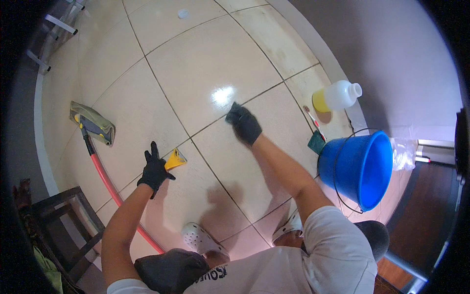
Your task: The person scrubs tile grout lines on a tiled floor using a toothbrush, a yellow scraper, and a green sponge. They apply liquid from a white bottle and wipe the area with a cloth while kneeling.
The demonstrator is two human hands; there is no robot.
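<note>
My left hand [154, 172], in a black glove, rests on the tiled floor [209, 62] with its fingers spread. A yellow scraper [176, 159] lies right beside it, partly behind the hand. My right hand [245, 124], gloved in black too, presses a dark green scouring pad [232, 110] onto the tiles along a grout line. To its right lie a red and white toothbrush [315, 121] and another green scouring pad [316, 142], which touches a blue bucket [339, 161].
An uncapped plastic bottle [336, 96] with yellow liquid stands by the right wall. On the left are a flat mop [93, 123] with a red handle and a dark frame [69, 205]. A white cap [183, 14] lies far ahead. White clogs [200, 237] are below.
</note>
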